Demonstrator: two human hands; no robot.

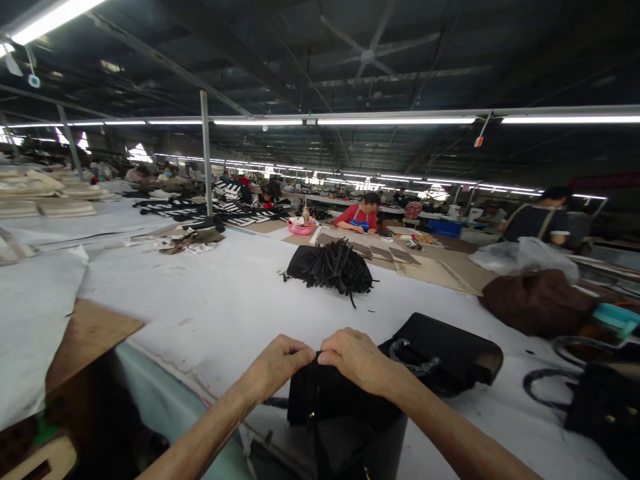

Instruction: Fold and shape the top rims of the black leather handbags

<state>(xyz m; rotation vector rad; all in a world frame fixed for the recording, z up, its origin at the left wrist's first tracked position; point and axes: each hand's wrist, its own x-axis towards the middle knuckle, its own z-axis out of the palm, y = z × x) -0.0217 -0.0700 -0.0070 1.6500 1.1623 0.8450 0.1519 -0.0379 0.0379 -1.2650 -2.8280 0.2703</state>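
You are pinching the top edge of the black bag between thumb and fingers of your left hand and your right hand, the fingertips nearly meeting. The bag is sitting at the near side of the white table, left of a handled bag and nearer than the black strips. It is probably feeling light and pliable, not fragile; that edge is seemingly offering the surest hold, the body likely sagging if gripped lower.
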